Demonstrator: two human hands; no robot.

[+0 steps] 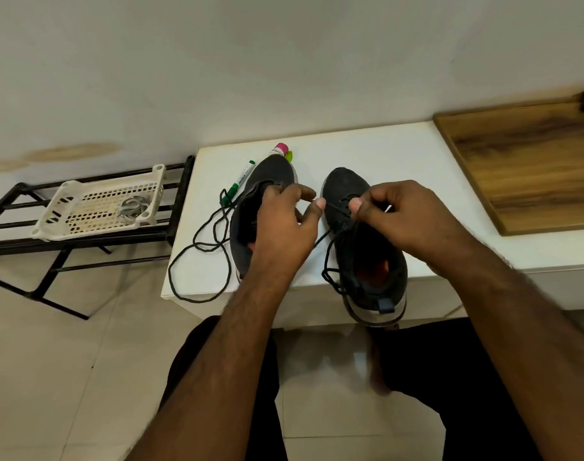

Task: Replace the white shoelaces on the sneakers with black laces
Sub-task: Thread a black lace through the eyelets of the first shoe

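Head view: hands (337, 214) pinching black lace (330, 234).

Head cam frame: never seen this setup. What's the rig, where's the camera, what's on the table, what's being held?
There is no robot here: a person works with bare hands, and one wide-angle camera on their head looks down at them. On the white table stand two dark sneakers: the left sneaker and the right sneaker. A loose black lace lies beside the left one, near a green marker. The left hand and right hand each pinch the black lace being threaded into the right sneaker. A basket sits on a rack at left.
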